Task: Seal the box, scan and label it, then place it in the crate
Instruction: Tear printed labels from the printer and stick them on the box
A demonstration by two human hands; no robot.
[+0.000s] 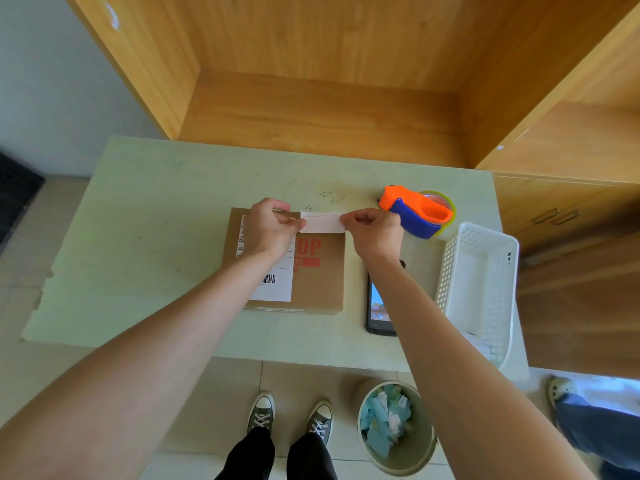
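Two hands meet over the far edge of a flat cardboard box in the single head view; the box lies on the pale green desk, roughly at its middle, with red print on its top that reads "UP" above a red bar whose lettering is too small to read; a white shipping label with a barcode covers the box's left part, its fine print illegible. Between the hands stretches a small white label strip, held just above the box's far edge and partly over the bare desk beyond it; no writing on it can be made out. The left hand pinches the strip's left end, thumb and forefinger closed on it, the other fingers curled; the right hand pinches the right end in the same manner, its fingers bent inward; the strip runs straight between the two pinches.

Right of the box, touching nothing, lies a black phone with its screen lit, partly under the right forearm; beyond it stands an orange and blue tape dispenser with a roll of tape inside; a white perforated crate sits at the desk's right edge, with a bit of white paper at its near end. On the floor below, a round bin holds blue and white paper scraps; the person's grey sneakers stand beside it; another person's shoe shows at the right.
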